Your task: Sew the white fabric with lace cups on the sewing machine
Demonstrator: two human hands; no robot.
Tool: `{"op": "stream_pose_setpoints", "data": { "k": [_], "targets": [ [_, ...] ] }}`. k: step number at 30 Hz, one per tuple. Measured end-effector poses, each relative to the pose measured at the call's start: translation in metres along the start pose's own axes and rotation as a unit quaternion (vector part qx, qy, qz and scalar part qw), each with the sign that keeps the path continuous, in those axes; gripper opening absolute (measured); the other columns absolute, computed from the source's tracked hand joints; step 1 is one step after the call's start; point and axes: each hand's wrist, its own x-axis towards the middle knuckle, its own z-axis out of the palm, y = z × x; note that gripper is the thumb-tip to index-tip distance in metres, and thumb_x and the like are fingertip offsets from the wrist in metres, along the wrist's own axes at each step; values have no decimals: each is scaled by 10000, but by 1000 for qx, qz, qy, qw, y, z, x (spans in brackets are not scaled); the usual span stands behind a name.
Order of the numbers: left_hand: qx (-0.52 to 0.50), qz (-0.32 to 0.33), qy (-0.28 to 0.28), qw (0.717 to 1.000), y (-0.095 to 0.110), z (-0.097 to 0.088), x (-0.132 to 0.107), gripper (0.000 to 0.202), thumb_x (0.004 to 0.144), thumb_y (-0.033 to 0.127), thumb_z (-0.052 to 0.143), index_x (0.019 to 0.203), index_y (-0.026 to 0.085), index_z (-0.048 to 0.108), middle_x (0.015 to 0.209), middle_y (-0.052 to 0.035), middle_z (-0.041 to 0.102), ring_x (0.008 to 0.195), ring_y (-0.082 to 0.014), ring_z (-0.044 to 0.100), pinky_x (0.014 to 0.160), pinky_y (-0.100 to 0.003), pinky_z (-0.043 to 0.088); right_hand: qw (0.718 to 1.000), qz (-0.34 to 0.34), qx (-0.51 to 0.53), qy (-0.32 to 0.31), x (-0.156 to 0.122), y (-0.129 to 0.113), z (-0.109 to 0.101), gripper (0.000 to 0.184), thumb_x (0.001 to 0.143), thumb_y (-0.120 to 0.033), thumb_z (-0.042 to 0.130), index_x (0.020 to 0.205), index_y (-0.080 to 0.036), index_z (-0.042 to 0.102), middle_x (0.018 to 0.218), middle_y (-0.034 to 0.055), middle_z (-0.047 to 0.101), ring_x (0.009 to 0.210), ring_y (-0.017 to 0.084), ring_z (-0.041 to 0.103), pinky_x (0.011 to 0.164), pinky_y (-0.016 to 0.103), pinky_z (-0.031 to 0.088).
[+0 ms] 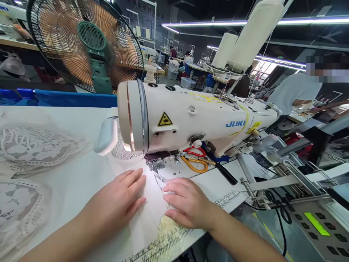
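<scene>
My left hand (117,198) lies on a piece of white fabric (145,222), its fingers stretched toward the needle area of a white sewing machine (177,116). On the fabric's right edge rests my right hand (188,203), fingers slightly bent and thumb apart. The fabric runs up to the presser foot (158,165), with a lace part (124,147) showing behind it, left of the machine head. Whether the needle is in the fabric cannot be seen.
Lace pieces (32,149) lie on the table's left. Red-handled scissors (195,151), yellow-handled scissors (195,165) and a black-handled tool (226,174) lie under the machine arm. A measuring tape (169,242) runs along the front edge. A large fan (92,43) stands behind; a person (297,87) is at right.
</scene>
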Motion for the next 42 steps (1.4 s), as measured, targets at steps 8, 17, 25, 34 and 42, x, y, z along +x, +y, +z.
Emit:
{"op": "stream_pose_setpoints", "data": {
  "k": [8,17,25,34,42],
  "targets": [
    [-36,25,3,999,6,-3,-1,392,996,306,406,1244,146,664,1346,-127,667,1219,-288,621,1002,-389,563,1000,-3,5,-1,-2,1,0,282,993,-390,509,960,-152,657,991,93,734,987,218,660,876,332,572],
    [-78,-40,41,995,-11,-12,4,468,1034,378,298,1173,155,685,1258,-156,691,1113,-278,673,939,-382,571,998,-4,32,-53,-8,2,3,235,966,-359,545,1044,-156,633,1049,93,724,1064,227,633,942,365,536],
    [-64,-44,-34,996,-22,-8,-5,391,944,379,498,1211,184,707,1268,-141,690,1159,-341,630,917,-477,580,994,-32,28,-101,-6,-4,4,364,1001,-498,469,1013,-181,648,1129,71,724,1122,246,609,943,406,531],
    [-78,-17,-20,997,-9,-9,-2,283,920,341,543,1112,222,714,1266,-90,697,1082,-287,658,842,-386,570,991,-9,33,-127,-9,-2,2,300,941,-473,581,1043,-192,617,1129,76,725,1160,255,613,995,412,509],
    [-42,53,-23,997,14,-10,-1,320,844,283,705,1160,238,697,1343,-30,688,1121,-262,649,927,-397,522,995,-22,21,-90,-2,-3,1,397,1016,-496,433,977,-171,657,1075,63,746,1080,237,642,949,382,540]
  ]
}}
